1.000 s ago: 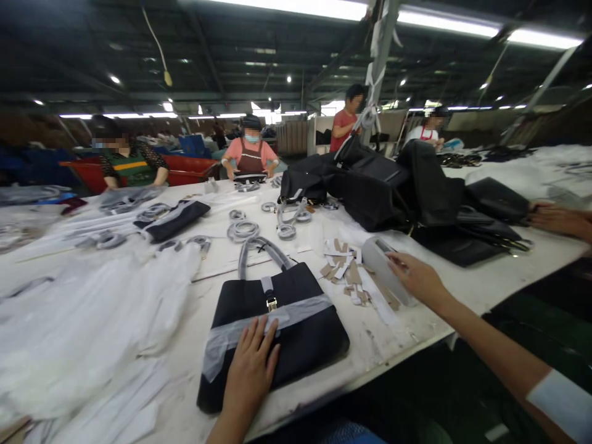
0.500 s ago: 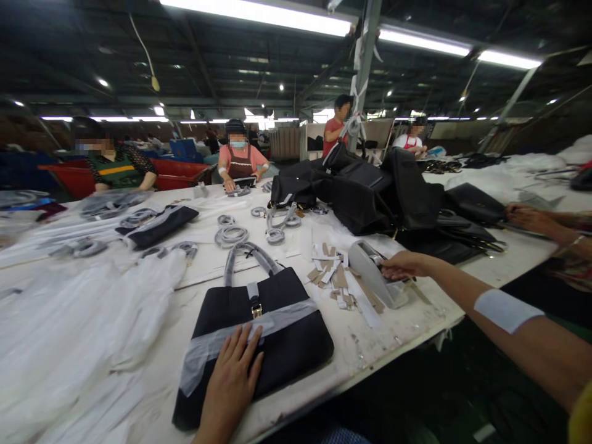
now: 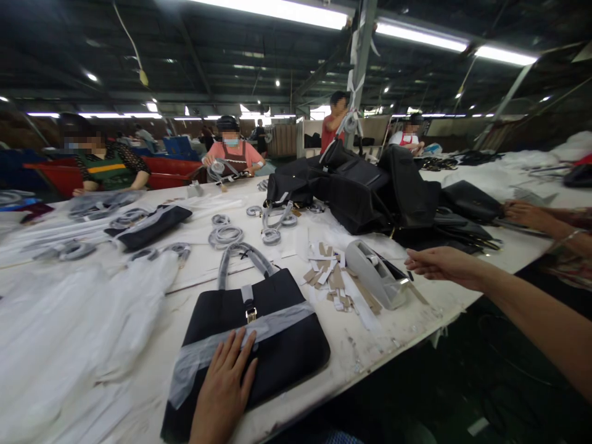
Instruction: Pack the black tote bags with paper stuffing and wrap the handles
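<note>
Left hand [image 3: 224, 376] is spread flat on one black handbag [image 3: 287, 364], which lies on the white table [image 3: 340, 351] right in front of the person. Right hand [image 3: 446, 266] is well apart from the left, up in the air just beside the tape dispenser [image 3: 377, 277], fingers bunched together. Can't tell if there's any tape between them, way too small.

On the bag: one gold-toned buckle [image 3: 251, 316], one band of cloudy film [image 3: 287, 319] running across (the left fingers cover some of it), and a film-wrapped handle [image 3: 224, 271] sticking out the far side. The left wrist is cut off at the bottom.

Only one dispenser, grey, with a heap of tan and white strips [image 3: 330, 277] next to it. More than a dozen, but they overlap so no exact count. Past the handle I get at least five wrapped coils [image 3: 226, 236]. A second dark bag [image 3: 160, 228] sits farther left, partly under film, behind crumpled plastic sheeting [image 3: 78, 320].

The black bag pile [image 3: 402, 185] is too jumbled to count. Someone else's hands [image 3: 527, 213] are beside it, arms cut off by the right edge. Four co-workers [image 3: 235, 154] farther out, plus some blurry figures behind.
</note>
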The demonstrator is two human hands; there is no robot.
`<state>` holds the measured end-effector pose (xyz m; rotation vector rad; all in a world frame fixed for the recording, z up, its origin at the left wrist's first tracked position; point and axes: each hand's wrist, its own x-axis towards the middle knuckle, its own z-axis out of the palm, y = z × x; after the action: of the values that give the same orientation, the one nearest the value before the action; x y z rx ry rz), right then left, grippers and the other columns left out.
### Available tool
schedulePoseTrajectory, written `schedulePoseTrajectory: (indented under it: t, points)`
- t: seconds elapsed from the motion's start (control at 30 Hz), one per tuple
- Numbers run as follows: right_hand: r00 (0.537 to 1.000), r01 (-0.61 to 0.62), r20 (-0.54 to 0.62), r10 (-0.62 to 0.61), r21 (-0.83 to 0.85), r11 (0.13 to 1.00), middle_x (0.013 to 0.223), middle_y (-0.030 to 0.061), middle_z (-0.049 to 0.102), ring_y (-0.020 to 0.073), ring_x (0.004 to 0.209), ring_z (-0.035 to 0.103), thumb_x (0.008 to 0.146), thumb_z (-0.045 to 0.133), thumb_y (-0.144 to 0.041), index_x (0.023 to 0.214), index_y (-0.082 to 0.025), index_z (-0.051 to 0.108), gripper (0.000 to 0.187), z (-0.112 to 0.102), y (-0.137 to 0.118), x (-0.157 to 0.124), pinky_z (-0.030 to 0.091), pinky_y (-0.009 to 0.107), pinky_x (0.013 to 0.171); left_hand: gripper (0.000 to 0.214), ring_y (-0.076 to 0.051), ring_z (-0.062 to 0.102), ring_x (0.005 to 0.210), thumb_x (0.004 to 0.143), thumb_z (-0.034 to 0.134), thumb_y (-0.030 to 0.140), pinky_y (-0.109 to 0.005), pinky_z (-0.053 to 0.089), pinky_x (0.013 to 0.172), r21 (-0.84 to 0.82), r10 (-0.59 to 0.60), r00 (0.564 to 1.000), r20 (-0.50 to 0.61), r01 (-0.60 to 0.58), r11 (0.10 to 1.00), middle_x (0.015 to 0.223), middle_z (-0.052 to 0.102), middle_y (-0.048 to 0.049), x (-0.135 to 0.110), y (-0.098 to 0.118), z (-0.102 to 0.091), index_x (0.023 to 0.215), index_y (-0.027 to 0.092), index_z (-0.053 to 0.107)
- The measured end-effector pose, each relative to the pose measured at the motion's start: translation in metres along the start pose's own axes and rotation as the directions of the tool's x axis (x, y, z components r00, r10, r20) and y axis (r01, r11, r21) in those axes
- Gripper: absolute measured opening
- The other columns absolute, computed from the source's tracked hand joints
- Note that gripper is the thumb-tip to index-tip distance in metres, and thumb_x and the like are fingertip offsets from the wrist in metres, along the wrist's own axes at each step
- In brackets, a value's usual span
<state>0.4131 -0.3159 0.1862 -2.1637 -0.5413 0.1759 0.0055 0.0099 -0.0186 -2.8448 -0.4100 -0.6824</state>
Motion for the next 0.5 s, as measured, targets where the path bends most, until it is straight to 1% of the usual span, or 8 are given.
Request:
schedulePoseTrajectory:
  t: [0.03,0.1,0.17,0.23,0.33,0.4,0.5]
  points:
    - [0.994,-0.084,0.072,0.082,0.027,0.996,0.082,0.0237,0.074,0.0194,0.062,0.069,0.08,0.07,-0.045,0.074,-0.007,0.076,0.039,-0.005,0.004,-0.007,0.052,0.028,0.056,0.059,-0.029,0.04,0.139,0.096,0.046,0.039,-0.049,0.042,0.109,-0.002,-0.003,1.0,0.003,0.003,1.0,0.151,0.043,-0.0087,0.0,0.0,0.0,0.151,0.021,0.033]
    - [0.955,-0.248,0.187,0.23,0.081,0.965,0.094,0.0245,0.074,0.0197,0.067,0.07,0.082,0.066,-0.05,0.079,-0.01,0.078,0.042,-0.011,0.017,-0.022,0.052,0.027,0.057,0.059,-0.029,0.041,0.139,0.096,0.046,0.038,-0.051,0.04,0.109,-0.005,-0.012,1.0,0.01,0.012,1.0,0.151,0.044,-0.0074,0.0,0.001,-0.001,0.152,0.023,0.031]
    - [0.933,-0.325,0.203,0.298,0.116,0.939,0.098,0.0231,0.074,0.0203,0.07,0.069,0.081,0.067,-0.053,0.079,-0.014,0.078,0.04,-0.01,0.034,-0.038,0.053,0.027,0.057,0.059,-0.03,0.042,0.138,0.096,0.045,0.037,-0.055,0.037,0.109,-0.008,-0.024,1.0,0.018,0.024,1.0,0.15,0.044,-0.006,0.001,0.002,-0.003,0.152,0.025,0.029]
    - [0.937,-0.325,0.178,0.3,0.132,0.937,0.097,0.0214,0.074,0.0214,0.071,0.068,0.078,0.07,-0.052,0.078,-0.017,0.079,0.036,-0.003,0.052,-0.052,0.053,0.027,0.057,0.059,-0.031,0.042,0.138,0.096,0.045,0.036,-0.057,0.035,0.11,-0.02,-0.032,0.999,0.026,0.033,0.999,0.15,0.044,-0.0053,0.001,0.002,-0.004,0.152,0.026,0.029]
    - [0.956,-0.284,0.123,0.265,0.171,0.944,0.095,0.0189,0.075,0.0211,0.068,0.066,0.076,0.071,-0.052,0.078,-0.02,0.079,0.034,0.013,0.074,-0.069,0.053,0.028,0.055,0.062,-0.03,0.04,0.139,0.095,0.047,0.038,-0.054,0.035,0.112,-0.055,-0.033,0.999,0.027,0.034,0.998,0.151,0.044,-0.0067,0.001,0.002,-0.005,0.152,0.023,0.028]
    - [0.97,-0.241,0.077,0.231,0.183,0.953,0.089,0.0162,0.075,0.0192,0.062,0.063,0.073,0.071,-0.057,0.078,-0.02,0.078,0.038,0.023,0.084,-0.076,0.052,0.028,0.052,0.066,-0.029,0.039,0.139,0.095,0.047,0.04,-0.051,0.034,0.113,-0.08,-0.038,0.999,0.002,0.038,0.996,0.15,0.045,-0.009,-0.001,0.002,-0.003,0.153,0.019,0.025]
    - [0.975,-0.224,0.043,0.219,0.184,0.957,0.082,0.0119,0.074,0.0165,0.057,0.06,0.068,0.071,-0.063,0.079,-0.019,0.077,0.046,0.035,0.095,-0.078,0.051,0.028,0.05,0.067,-0.028,0.039,0.139,0.096,0.046,0.041,-0.05,0.033,0.115,-0.105,-0.049,0.998,-0.046,0.044,0.993,0.147,0.048,-0.0109,-0.003,0.001,0.0,0.153,0.015,0.022]
